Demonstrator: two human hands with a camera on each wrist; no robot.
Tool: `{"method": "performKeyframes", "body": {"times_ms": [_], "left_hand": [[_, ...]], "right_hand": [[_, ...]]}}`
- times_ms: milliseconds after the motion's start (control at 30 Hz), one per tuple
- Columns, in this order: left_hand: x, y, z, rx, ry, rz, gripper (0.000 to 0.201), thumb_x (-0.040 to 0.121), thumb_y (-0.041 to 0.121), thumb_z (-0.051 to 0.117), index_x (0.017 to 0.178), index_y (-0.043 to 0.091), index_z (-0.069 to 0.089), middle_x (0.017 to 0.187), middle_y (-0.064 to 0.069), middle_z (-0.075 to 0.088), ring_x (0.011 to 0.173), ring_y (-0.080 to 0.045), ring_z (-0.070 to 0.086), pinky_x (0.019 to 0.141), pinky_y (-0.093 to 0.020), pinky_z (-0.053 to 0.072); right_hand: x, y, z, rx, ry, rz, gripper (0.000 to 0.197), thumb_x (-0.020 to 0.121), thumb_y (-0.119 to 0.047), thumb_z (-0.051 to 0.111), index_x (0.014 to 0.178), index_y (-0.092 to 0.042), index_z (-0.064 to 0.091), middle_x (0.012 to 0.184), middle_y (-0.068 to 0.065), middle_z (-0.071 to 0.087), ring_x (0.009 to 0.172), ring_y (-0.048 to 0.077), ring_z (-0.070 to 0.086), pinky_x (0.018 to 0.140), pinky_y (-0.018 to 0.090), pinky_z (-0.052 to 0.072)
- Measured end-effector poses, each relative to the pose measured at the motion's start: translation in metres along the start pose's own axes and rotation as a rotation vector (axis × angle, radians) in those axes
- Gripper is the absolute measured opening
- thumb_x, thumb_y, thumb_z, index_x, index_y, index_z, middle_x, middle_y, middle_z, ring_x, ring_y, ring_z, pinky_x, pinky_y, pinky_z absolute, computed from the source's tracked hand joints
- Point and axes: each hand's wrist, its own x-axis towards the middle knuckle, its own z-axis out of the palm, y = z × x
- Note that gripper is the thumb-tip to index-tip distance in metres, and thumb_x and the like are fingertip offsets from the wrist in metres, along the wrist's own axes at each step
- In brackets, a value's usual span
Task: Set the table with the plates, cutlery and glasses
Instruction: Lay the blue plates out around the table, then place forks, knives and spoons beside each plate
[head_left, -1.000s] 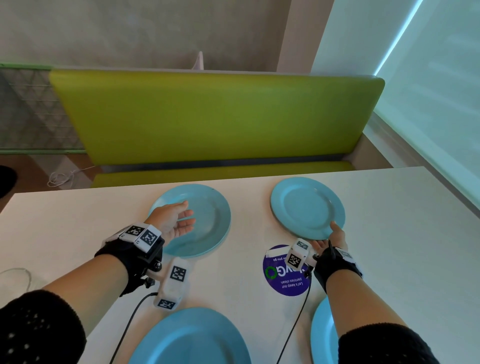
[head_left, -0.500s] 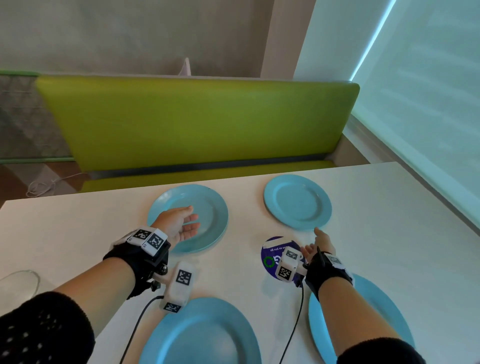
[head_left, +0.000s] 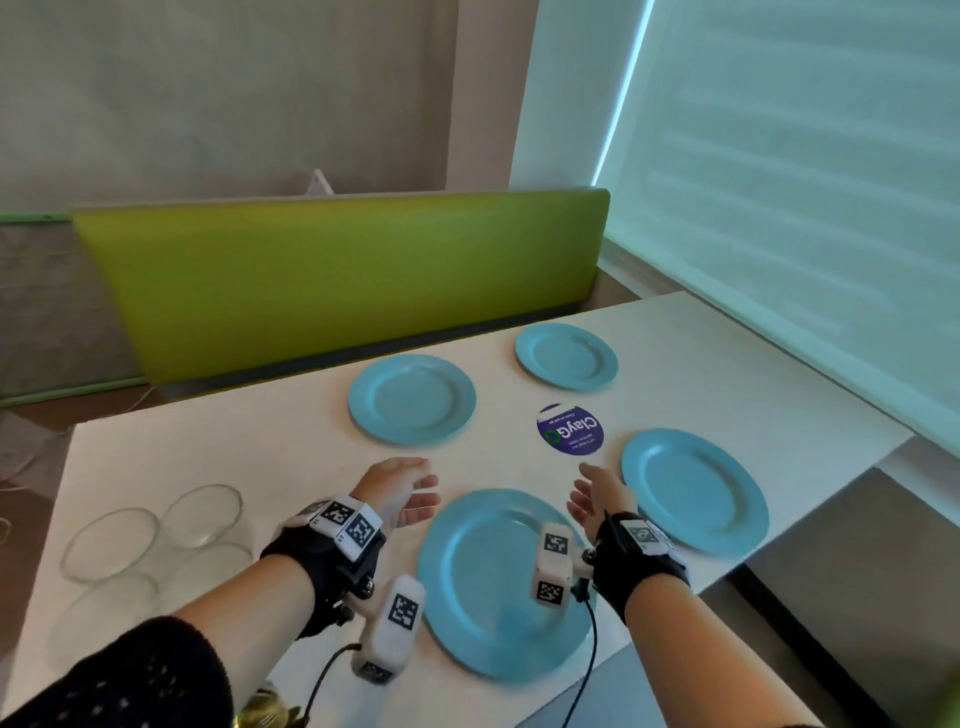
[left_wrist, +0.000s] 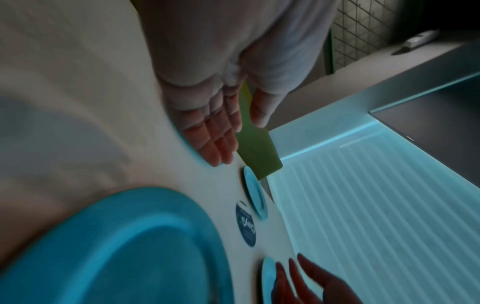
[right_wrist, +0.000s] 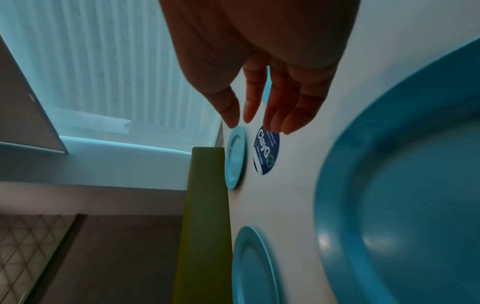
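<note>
Several light blue plates lie on the white table (head_left: 234, 452): a far left plate (head_left: 411, 399), a far right plate (head_left: 566, 356), a near right plate (head_left: 694, 490) and a near plate (head_left: 493, 582) between my arms. My left hand (head_left: 402, 491) hovers empty over the table, fingers relaxed, just left of the near plate. My right hand (head_left: 597, 499) hovers empty with straight fingers between the near plate and the near right plate. In the wrist views the left hand (left_wrist: 221, 131) and the right hand (right_wrist: 265, 102) hold nothing. Two clear glass bowls (head_left: 156, 530) stand at the left.
A round blue sticker (head_left: 570, 429) lies on the table among the plates. A green bench (head_left: 337, 280) runs along the far edge. The table's right edge drops off beside the near right plate, next to a blinded window (head_left: 805, 182).
Both hands have drawn back from the far plates toward me and now hover beside the near plate. The view has swung left and back, showing the glass bowls.
</note>
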Motion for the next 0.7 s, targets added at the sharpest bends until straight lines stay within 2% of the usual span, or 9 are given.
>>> {"method": "performKeyframes", "body": {"times_ms": [133, 200, 267, 367, 433, 533, 600, 700], "left_hand": [[-0.048, -0.033, -0.041, 0.19, -0.055, -0.012, 0.007, 0.095, 0.015, 0.05, 0.088, 0.014, 0.051, 0.084, -0.005, 0.057, 0.061, -0.016, 0.054, 0.044, -0.019, 0.049], [-0.068, -0.047, -0.066, 0.335, -0.071, -0.009, 0.006, 0.094, 0.017, 0.05, 0.096, 0.012, 0.051, 0.085, -0.003, 0.056, 0.062, -0.014, 0.054, 0.051, -0.02, 0.048], [-0.085, -0.059, -0.093, 0.507, -0.07, -0.015, 0.013, 0.094, 0.022, 0.051, 0.101, 0.011, 0.05, 0.084, -0.001, 0.056, 0.066, -0.014, 0.054, 0.06, -0.023, 0.047], [-0.104, -0.075, -0.133, 0.955, -0.047, 0.005, 0.015, 0.092, 0.029, 0.052, 0.097, 0.016, 0.052, 0.093, -0.001, 0.057, 0.087, -0.019, 0.058, 0.075, -0.026, 0.046], [-0.113, -0.085, -0.157, 1.214, -0.003, -0.001, 0.02, 0.091, 0.03, 0.051, 0.1, 0.013, 0.056, 0.102, -0.006, 0.059, 0.105, -0.024, 0.059, 0.084, -0.027, 0.044], [-0.116, -0.106, -0.189, 1.366, 0.137, -0.047, 0.043, 0.086, 0.028, 0.055, 0.123, 0.007, 0.048, 0.128, -0.011, 0.052, 0.12, -0.028, 0.05, 0.098, -0.033, 0.043], [-0.117, -0.117, -0.204, 1.408, 0.188, -0.062, 0.051, 0.085, 0.025, 0.056, 0.13, 0.008, 0.04, 0.135, -0.013, 0.043, 0.127, -0.029, 0.042, 0.104, -0.035, 0.04], [-0.117, -0.127, -0.219, 1.473, 0.178, -0.048, 0.058, 0.086, 0.027, 0.06, 0.135, 0.01, 0.035, 0.139, -0.011, 0.038, 0.132, -0.028, 0.035, 0.108, -0.033, 0.035]], "right_hand": [[-0.059, 0.052, -0.001, -0.088, -0.001, 0.009, 0.018, 0.092, -0.012, 0.052, 0.075, -0.01, 0.052, 0.073, 0.005, 0.052, 0.055, 0.015, 0.041, 0.049, 0.026, 0.036], [-0.085, 0.078, 0.004, -0.151, -0.021, 0.023, 0.02, 0.093, -0.011, 0.051, 0.073, -0.011, 0.052, 0.072, 0.005, 0.053, 0.055, 0.016, 0.042, 0.05, 0.025, 0.037], [-0.109, 0.102, 0.01, -0.224, -0.052, 0.039, 0.019, 0.093, -0.01, 0.052, 0.074, -0.011, 0.053, 0.073, 0.005, 0.055, 0.057, 0.016, 0.044, 0.051, 0.026, 0.038], [-0.137, 0.13, 0.023, -0.359, -0.107, 0.04, 0.015, 0.091, -0.008, 0.052, 0.076, -0.011, 0.053, 0.072, 0.005, 0.056, 0.056, 0.016, 0.045, 0.051, 0.025, 0.039], [-0.153, 0.143, 0.032, -0.45, -0.151, 0.022, 0.017, 0.09, -0.006, 0.051, 0.074, -0.009, 0.052, 0.069, 0.005, 0.054, 0.054, 0.017, 0.044, 0.05, 0.025, 0.038], [-0.171, 0.156, 0.045, -0.54, -0.22, 0.002, 0.017, 0.09, -0.006, 0.051, 0.074, -0.008, 0.053, 0.069, 0.005, 0.054, 0.053, 0.017, 0.044, 0.05, 0.025, 0.038], [-0.18, 0.164, 0.051, -0.583, -0.25, -0.012, 0.019, 0.09, -0.006, 0.051, 0.072, -0.01, 0.053, 0.07, 0.005, 0.054, 0.052, 0.017, 0.045, 0.05, 0.024, 0.038], [-0.188, 0.173, 0.055, -0.627, -0.269, -0.021, 0.02, 0.091, -0.006, 0.051, 0.071, -0.011, 0.054, 0.069, 0.004, 0.055, 0.052, 0.017, 0.045, 0.05, 0.023, 0.037]]}}
